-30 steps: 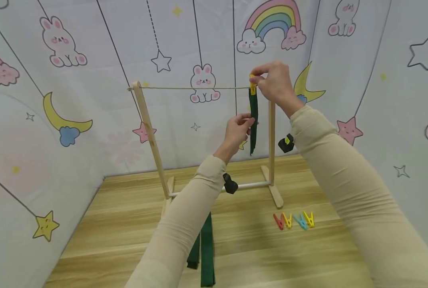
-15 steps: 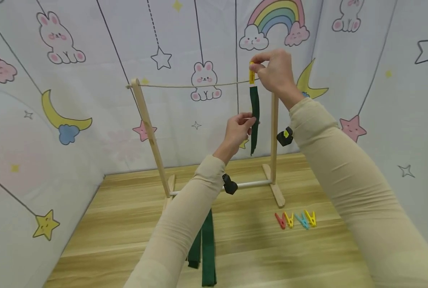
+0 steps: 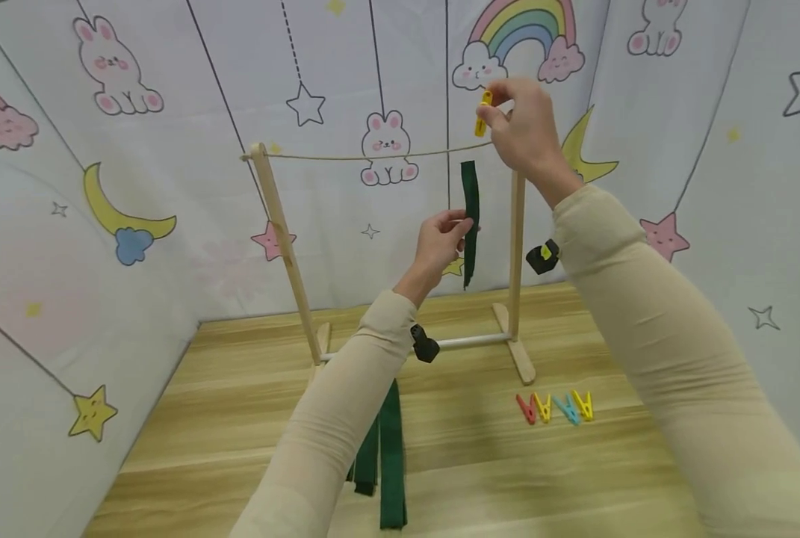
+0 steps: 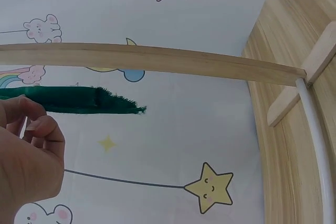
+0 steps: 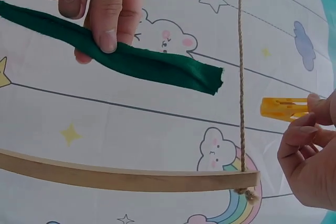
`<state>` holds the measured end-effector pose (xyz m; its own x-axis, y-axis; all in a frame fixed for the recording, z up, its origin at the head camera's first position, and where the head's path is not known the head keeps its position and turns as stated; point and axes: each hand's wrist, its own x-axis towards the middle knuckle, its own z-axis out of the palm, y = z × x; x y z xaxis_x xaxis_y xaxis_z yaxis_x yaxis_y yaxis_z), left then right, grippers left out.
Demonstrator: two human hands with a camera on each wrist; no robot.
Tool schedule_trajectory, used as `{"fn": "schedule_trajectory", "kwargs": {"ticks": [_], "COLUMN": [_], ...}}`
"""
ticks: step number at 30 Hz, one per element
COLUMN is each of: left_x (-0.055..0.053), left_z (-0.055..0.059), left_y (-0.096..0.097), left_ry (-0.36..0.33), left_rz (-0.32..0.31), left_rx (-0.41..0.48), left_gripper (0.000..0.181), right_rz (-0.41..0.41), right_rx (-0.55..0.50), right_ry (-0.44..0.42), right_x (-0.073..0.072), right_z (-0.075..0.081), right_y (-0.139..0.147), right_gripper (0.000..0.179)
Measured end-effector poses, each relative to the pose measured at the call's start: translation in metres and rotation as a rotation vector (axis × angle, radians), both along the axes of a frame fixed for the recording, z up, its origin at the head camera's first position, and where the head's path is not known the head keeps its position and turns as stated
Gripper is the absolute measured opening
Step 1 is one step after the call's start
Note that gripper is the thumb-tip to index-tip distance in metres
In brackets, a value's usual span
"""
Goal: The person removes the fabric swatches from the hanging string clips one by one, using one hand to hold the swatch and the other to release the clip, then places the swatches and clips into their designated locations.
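Note:
My left hand [image 3: 442, 243] pinches a dark green cloth strip [image 3: 470, 194] partway along its length. The strip stands upright in the head view, its top end just under the twine line [image 3: 346, 158]. In the left wrist view its frayed lower end [image 4: 123, 103] sticks out past the fingers. Above the line, my right hand [image 3: 527, 127] pinches a yellow clothespin [image 3: 483, 116] between thumb and fingers. The right wrist view shows the clothespin [image 5: 283, 109] on one side of the twine [image 5: 241, 56] and the strip [image 5: 157, 69] on the other, apart from each other.
A wooden frame carries the twine between a left post [image 3: 280, 239] and a right post [image 3: 517, 261], joined by a white bar [image 3: 473, 341]. Several clothespins [image 3: 566, 409] lie on the table at right. More green strips [image 3: 391, 463] lie near the front, partly behind the left sleeve.
The yellow clothespin has come up off the green strip and the twine, raised by my right hand. The strip's top end now sits free below the line, still in my left hand.

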<state>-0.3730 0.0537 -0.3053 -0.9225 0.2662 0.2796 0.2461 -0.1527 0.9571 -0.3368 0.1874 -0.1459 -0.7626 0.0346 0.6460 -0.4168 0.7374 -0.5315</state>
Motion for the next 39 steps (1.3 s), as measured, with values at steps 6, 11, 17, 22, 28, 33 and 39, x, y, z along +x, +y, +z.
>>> {"fn": "schedule_trajectory", "kwargs": {"ticks": [6,11,17,22,28,33,39], "left_x": [0.007,0.014,0.027,0.039,0.051,0.062,0.075], "left_z": [-0.005,-0.010,-0.016,-0.023,-0.034,-0.047,-0.066], "left_y": [-0.008,-0.017,-0.031,-0.044,-0.057,-0.067,-0.078], "left_ry": [-0.004,-0.011,-0.018,0.002,0.029,-0.011,-0.053], "left_rz": [0.002,0.007,0.045,0.083,0.126,0.129,0.128], "left_rx": [0.017,0.028,0.004,-0.061,-0.113,-0.118,-0.121], "left_gripper": [0.021,0.022,0.026,0.028,0.031,0.033,0.035], "right_rz": [0.043,0.069,0.090,0.104,0.133,0.136,0.141], "right_rx": [0.017,0.020,0.003,0.008,-0.002,-0.042,-0.034], "right_ry": [-0.002,0.009,0.024,0.028,0.010,-0.050,-0.125], "right_x": [0.008,0.015,0.032,0.041,0.051,0.060,0.069], "right_z": [-0.009,-0.018,-0.034,-0.052,-0.078,-0.104,-0.135], "right_y": [0.008,0.013,0.019,0.025,0.035,0.043,0.048], "right_gripper": [0.037,0.038,0.040,0.040,0.037,0.038,0.038]}}
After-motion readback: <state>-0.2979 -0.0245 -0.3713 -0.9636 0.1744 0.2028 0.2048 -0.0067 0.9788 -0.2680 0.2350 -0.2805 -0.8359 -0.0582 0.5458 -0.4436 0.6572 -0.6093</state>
